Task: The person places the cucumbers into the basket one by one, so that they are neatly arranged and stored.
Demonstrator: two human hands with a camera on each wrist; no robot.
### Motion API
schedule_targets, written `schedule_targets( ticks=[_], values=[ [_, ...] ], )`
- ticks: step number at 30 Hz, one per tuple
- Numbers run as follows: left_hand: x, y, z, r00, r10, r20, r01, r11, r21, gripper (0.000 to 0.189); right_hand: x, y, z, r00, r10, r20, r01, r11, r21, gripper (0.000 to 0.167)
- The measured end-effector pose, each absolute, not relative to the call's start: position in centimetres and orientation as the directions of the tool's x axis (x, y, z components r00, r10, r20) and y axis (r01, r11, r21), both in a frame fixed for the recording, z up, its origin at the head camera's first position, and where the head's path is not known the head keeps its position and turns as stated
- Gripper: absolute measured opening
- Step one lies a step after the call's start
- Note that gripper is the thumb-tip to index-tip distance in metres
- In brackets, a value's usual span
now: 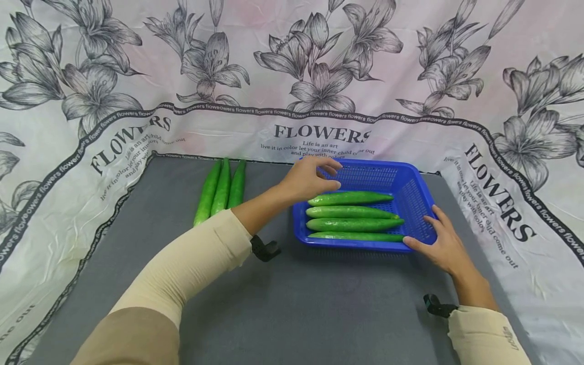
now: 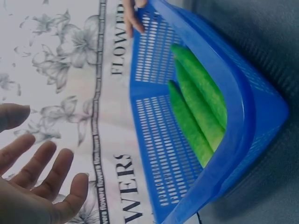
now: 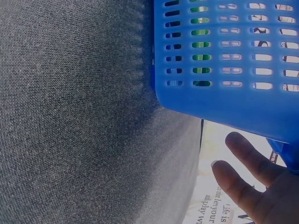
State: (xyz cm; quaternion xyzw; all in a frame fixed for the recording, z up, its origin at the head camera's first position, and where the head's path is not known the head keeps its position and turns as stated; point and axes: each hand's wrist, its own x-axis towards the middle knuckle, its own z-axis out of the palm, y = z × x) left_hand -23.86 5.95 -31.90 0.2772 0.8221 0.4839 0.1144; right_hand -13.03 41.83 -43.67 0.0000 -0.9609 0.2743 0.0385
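Note:
A blue plastic basket (image 1: pixel 417 190) stands on the right half of the table, with several green cucumbers (image 1: pixel 353 224) lying side by side in it. My left hand (image 1: pixel 310 180) is over the basket's back left corner, fingers loosely bent and holding nothing; the left wrist view shows its fingers (image 2: pixel 60 170) spread apart from the basket. At the front right corner my right hand (image 1: pixel 440 248) grips the rim, thumb at the front edge and fingertips over the right side. Two of its fingers (image 3: pixel 238 186) show below the basket wall (image 3: pixel 210 100) in the right wrist view.
Three more cucumbers (image 1: pixel 221 190) lie together at the back left of the grey table (image 1: pixel 319 309), partly hidden by my left arm. Behind the table and along its sides hangs a white cloth (image 1: pixel 237 126) printed with flowers and lettering.

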Motion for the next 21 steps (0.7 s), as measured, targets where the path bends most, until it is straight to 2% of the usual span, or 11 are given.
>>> schedule_targets(
  ticks=[9,21],
  values=[
    [-22.1,2.7,-32.0,-0.851,0.478,0.216,0.400,0.323,0.858,0.038,-13.3,41.3,-44.0,-0.997,0.014,0.080,-0.032,0.839,-0.543,0.088],
    [-19.7,-1.5,-35.2,-0.922,0.277,0.270,0.326,0.182,0.928,0.038,-13.0,41.3,-43.7,-0.997,0.022,0.069,-0.019,0.841,-0.541,0.088]
  ],
)
